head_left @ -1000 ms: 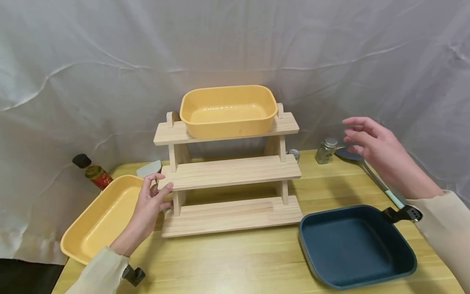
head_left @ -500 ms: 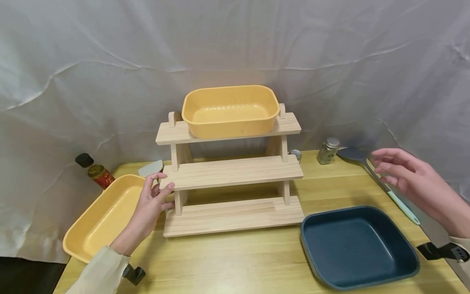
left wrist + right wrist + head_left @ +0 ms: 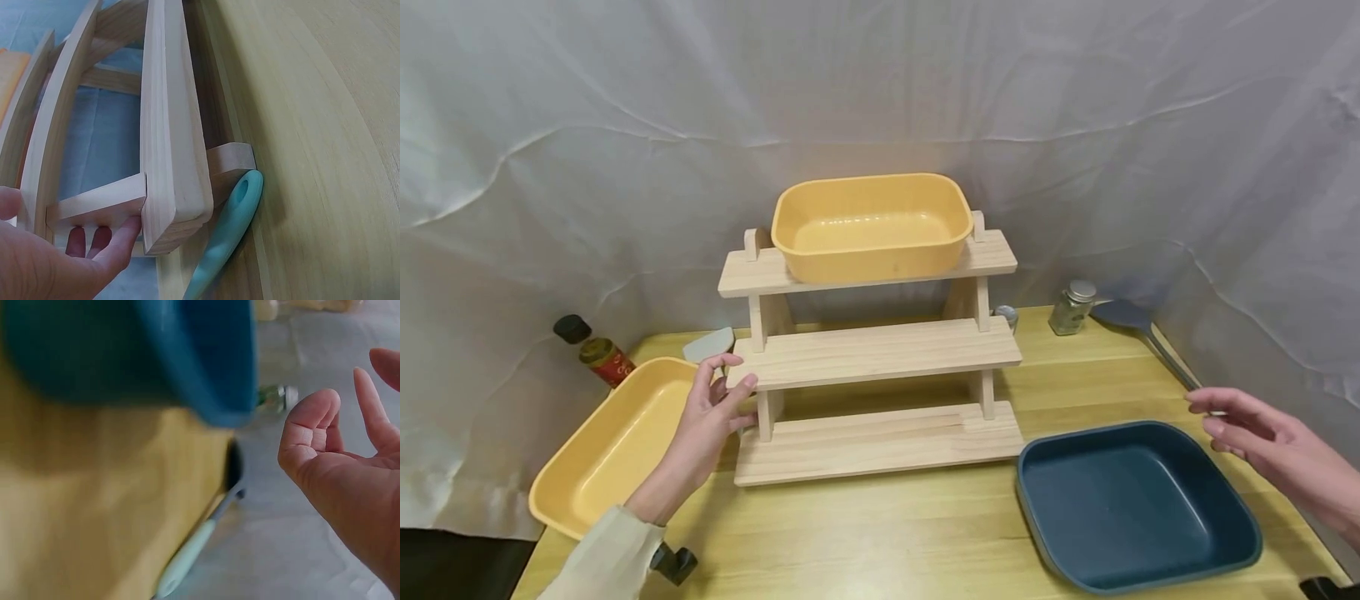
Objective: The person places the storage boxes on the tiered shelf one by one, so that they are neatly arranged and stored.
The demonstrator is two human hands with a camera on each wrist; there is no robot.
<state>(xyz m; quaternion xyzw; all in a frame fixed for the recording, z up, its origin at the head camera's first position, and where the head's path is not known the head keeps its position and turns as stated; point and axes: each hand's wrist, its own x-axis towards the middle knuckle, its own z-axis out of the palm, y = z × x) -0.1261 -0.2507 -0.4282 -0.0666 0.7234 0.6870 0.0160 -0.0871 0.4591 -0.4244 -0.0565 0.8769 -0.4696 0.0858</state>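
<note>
A three-tier wooden display shelf [image 3: 872, 354] stands mid-table, a yellow bin [image 3: 872, 265] on its top step. My left hand [image 3: 700, 425] grips the shelf's left end at the middle step; in the left wrist view its fingertips [image 3: 128, 234] lie against a side support. Over at the right, my right hand [image 3: 1277, 446] hovers beside the right rim of a dark blue bin [image 3: 1120, 508], fingers loosely bent and holding nothing. Behind that hand lies a cooking utensil with a dark head [image 3: 1123, 314]; its pale green handle [image 3: 187, 559] shows in the right wrist view.
Another yellow bin [image 3: 617, 450] sits left, by a red-labelled bottle [image 3: 601, 357]. A pale utensil blade [image 3: 709, 344] and teal handle [image 3: 228, 231] lie beside the shelf. A spice jar [image 3: 1071, 308] stands at the back right; a second jar [image 3: 1006, 316] is partly hidden.
My right hand has moved right and down from above the dark-headed utensil to beside the blue bin. The left hand keeps its hold on the shelf.
</note>
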